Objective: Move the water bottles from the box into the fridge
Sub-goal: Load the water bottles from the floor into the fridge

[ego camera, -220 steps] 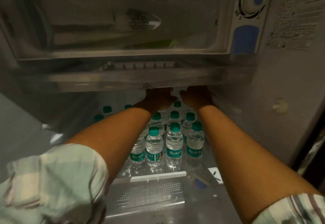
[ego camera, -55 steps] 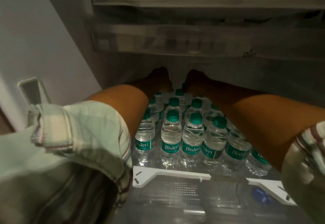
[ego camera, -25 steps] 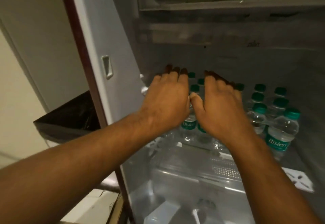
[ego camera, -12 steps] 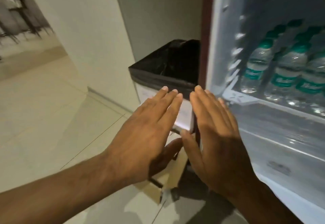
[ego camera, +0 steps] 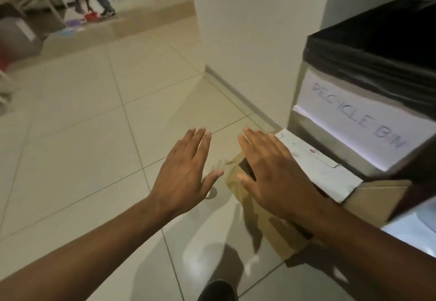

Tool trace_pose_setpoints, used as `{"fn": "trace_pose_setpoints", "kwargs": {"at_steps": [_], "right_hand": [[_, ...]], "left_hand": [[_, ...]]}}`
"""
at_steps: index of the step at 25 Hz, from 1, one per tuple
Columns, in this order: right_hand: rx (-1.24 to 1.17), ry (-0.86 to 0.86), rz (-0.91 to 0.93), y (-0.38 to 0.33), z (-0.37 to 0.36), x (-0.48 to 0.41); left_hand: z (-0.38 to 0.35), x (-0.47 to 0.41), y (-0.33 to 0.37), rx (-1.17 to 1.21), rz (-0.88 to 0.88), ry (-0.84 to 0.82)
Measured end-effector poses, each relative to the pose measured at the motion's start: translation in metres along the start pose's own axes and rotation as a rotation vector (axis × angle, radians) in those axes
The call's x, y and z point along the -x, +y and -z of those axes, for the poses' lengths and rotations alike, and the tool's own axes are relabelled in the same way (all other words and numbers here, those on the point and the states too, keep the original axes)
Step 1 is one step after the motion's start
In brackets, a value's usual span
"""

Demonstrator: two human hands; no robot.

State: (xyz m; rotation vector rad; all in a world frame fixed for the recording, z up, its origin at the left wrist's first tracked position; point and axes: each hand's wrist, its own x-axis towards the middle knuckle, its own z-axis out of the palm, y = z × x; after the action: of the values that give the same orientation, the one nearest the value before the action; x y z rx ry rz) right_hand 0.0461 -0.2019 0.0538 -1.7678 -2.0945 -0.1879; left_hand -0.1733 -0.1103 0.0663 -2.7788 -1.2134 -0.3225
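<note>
Fetching step, by the look of it — at the box point(ego camera: 266, 230), not at the fridge, which lies out of view. Left hand point(ego camera: 186, 171) empty, fingers straight and held together, thumb out, hovering palm-down above the tiled floor point(ego camera: 82, 135) just beside the box. Right hand point(ego camera: 271, 173) equally flat and empty, spread over the open top of the box, apparently not touching it. Brown cardboard, standing on the floor right against the recycle bin point(ego camera: 354, 116), its white flap point(ego camera: 318, 166) folded out toward the bin. No bottles visible: the inside is hidden under the right hand and the flap, so cannot tell how many remain, nor how far along the task stands.

Next, probably: lower both hands into the opening, curl the fingers round bottle necks or bodies — upright, a firm hold, since smooth plastic slips easily — then lift clear of the flaps and turn toward the fridge.
</note>
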Motion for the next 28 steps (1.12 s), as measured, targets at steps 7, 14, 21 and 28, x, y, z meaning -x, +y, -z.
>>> {"fn": "trace_pose_setpoints", "kwargs": {"at_steps": [7, 14, 21, 28], "right_hand": [[-0.136, -0.236, -0.001, -0.042, -0.109, -0.062], [-0.363, -0.51, -0.27, -0.063, -0.194, -0.109], [-0.392, -0.415, -0.301, -0.065, -0.235, -0.096], [-0.528, -0.352, -0.446, -0.058, -0.219, -0.075]], "left_hand": [[-0.084, 0.059, -0.087, 0.117, 0.368, -0.082], [-0.147, 0.054, -0.129, 0.457, 0.663, -0.147], [-0.175, 0.046, -0.131, 0.665, 0.734, -0.067], [-0.178, 0.056, -0.116, 0.717, 0.819, -0.013]]}}
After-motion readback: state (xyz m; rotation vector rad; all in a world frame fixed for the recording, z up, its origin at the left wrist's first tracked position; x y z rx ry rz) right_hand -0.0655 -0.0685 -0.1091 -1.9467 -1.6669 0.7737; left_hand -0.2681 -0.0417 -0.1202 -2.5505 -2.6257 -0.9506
